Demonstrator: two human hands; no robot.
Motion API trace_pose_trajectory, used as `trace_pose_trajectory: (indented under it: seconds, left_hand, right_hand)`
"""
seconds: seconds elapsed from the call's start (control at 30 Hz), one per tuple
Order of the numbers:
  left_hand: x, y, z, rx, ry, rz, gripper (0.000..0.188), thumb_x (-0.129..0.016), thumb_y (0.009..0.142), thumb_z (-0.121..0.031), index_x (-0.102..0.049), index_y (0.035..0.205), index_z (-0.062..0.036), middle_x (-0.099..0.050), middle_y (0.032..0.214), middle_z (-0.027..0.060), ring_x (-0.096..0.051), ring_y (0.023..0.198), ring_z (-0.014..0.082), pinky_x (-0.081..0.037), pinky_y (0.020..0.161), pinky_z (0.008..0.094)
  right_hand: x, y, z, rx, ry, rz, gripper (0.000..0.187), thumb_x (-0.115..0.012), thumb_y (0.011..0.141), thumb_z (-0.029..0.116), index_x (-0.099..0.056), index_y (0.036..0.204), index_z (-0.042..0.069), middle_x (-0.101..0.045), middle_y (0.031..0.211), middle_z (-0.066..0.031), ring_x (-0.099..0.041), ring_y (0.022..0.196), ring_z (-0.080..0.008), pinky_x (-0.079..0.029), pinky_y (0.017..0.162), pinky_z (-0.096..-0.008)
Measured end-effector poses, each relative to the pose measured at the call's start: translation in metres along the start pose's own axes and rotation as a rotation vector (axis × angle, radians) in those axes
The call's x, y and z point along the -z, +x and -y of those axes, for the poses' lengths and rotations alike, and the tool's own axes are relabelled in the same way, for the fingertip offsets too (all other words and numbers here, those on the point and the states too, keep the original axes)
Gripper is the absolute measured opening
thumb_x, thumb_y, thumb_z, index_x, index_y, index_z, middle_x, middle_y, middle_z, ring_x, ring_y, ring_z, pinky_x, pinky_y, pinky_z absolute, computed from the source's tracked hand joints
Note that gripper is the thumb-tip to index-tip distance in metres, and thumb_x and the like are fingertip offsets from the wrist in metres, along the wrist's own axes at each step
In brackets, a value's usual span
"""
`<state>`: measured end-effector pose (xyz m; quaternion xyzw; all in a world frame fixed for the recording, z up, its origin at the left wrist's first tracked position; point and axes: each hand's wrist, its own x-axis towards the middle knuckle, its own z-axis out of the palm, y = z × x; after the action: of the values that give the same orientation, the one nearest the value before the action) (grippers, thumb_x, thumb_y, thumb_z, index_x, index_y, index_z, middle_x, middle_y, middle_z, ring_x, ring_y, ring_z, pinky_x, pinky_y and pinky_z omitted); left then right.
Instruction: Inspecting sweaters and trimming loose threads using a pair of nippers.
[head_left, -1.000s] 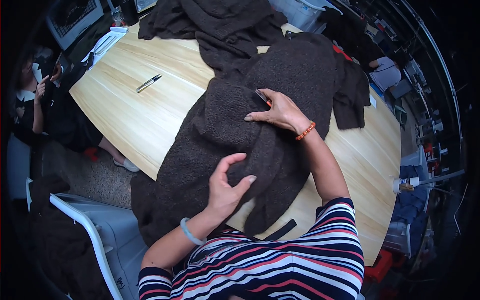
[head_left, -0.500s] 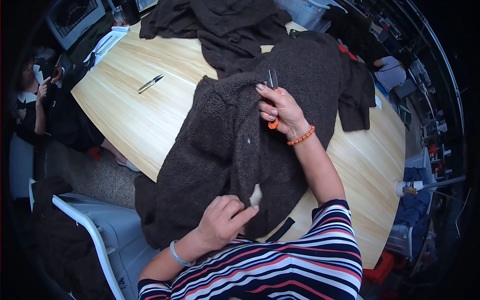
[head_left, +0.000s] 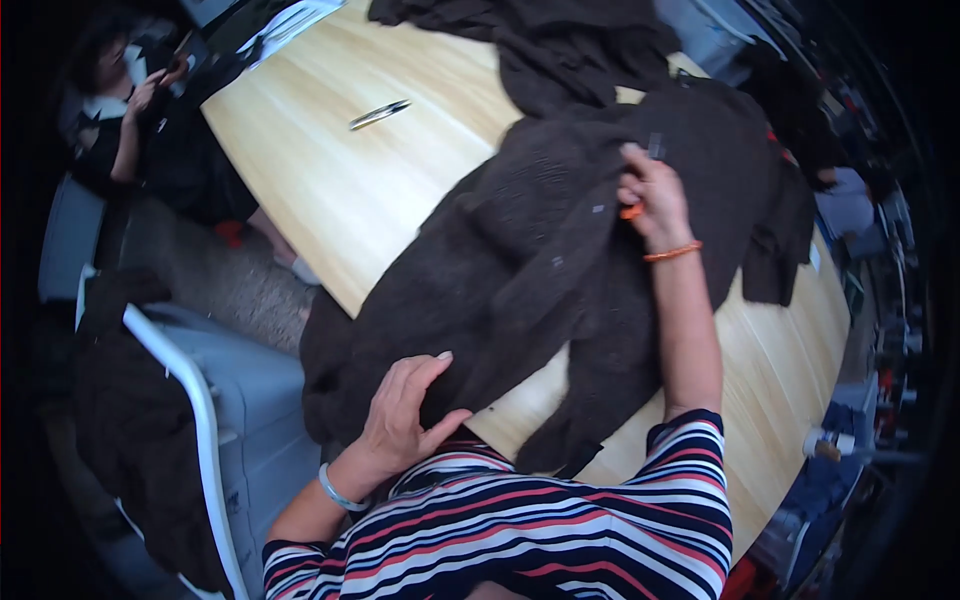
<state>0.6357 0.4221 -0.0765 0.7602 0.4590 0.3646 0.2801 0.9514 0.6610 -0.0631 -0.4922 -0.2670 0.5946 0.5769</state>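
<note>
A dark brown knitted garment (head_left: 500, 240) lies spread across the wooden table in front of me. My right hand (head_left: 657, 200) is closed round a pair of orange-handled thread snips (head_left: 631, 212), their blades pointing away and smeared by motion. Its thumb and fingertips are at the garment's upper part; whether they also pinch the knit I cannot tell. Over the garment's near left part is my left hand (head_left: 400, 405), thumb and fingers apart, holding nothing. Small pale specks show on the knit between the hands.
Silver snips (head_left: 380, 114) lie on the table (head_left: 330, 190). More dark knitwear (head_left: 560, 60) is heaped at the far side. A grey bin (head_left: 250, 390) with a pale rim stands at my left, dark knitwear beside it. A person (head_left: 130, 110) sits far left, another at far right.
The view has shifted. My left hand has let go of the garment's near edge and opened, moving left. The cloth now lies flatter, with bare table showing between its near parts. The right hand keeps the snips.
</note>
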Motion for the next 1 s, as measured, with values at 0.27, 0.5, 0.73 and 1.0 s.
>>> trace_pose_trajectory:
  seconds: [0.27, 0.5, 0.73, 1.0]
  left_hand:
    - [0.045, -0.122, 0.044, 0.511, 0.417, 0.320, 0.037, -0.068, 0.073, -0.007, -0.059, 0.109, -0.0033, -0.059, 0.099, 0.0119, -0.057, 0.094, 0.0304, -0.045, 0.081, 0.0386]
    - [0.076, -0.047, 0.001, 0.273, -0.139, -0.172, 0.033, -0.051, 0.073, 0.009, -0.062, 0.103, 0.0012, -0.066, 0.091, 0.0112, -0.067, 0.078, 0.0195, -0.051, 0.071, 0.0268]
    - [0.087, 0.064, -0.037, -0.179, 0.146, -0.216, 0.036, -0.066, 0.066, 0.000, -0.060, 0.101, -0.0034, -0.064, 0.088, 0.0142, -0.065, 0.078, 0.0325, -0.052, 0.068, 0.0359]
    - [0.101, 0.070, 0.018, 0.445, -0.122, 0.073, 0.034, -0.057, 0.073, 0.003, -0.059, 0.107, 0.0021, -0.066, 0.089, 0.0085, -0.061, 0.087, 0.0123, -0.047, 0.079, 0.0269]
  right_hand:
    - [0.023, 0.033, 0.041, 0.129, -0.112, -0.039, 0.011, -0.062, 0.091, 0.013, -0.060, 0.100, 0.006, -0.048, 0.071, 0.0052, -0.037, 0.049, -0.0033, -0.031, 0.043, -0.0181]
    - [-0.073, -0.111, 0.025, 0.633, -0.778, 0.576, 0.044, -0.066, 0.080, 0.001, -0.056, 0.122, -0.001, -0.060, 0.120, -0.0091, -0.055, 0.110, -0.0126, -0.043, 0.094, -0.0253]
    - [-0.133, -0.181, -0.004, 0.006, -0.622, 1.056, 0.036, -0.071, 0.077, 0.000, -0.059, 0.111, -0.004, -0.065, 0.096, -0.0025, -0.060, 0.082, -0.0068, -0.048, 0.075, -0.0213]
    - [-0.041, -0.115, 0.064, 0.327, -0.397, 0.438, 0.014, -0.063, 0.087, 0.006, -0.066, 0.099, -0.001, -0.068, 0.089, -0.0039, -0.064, 0.077, -0.0087, -0.051, 0.069, -0.0215]
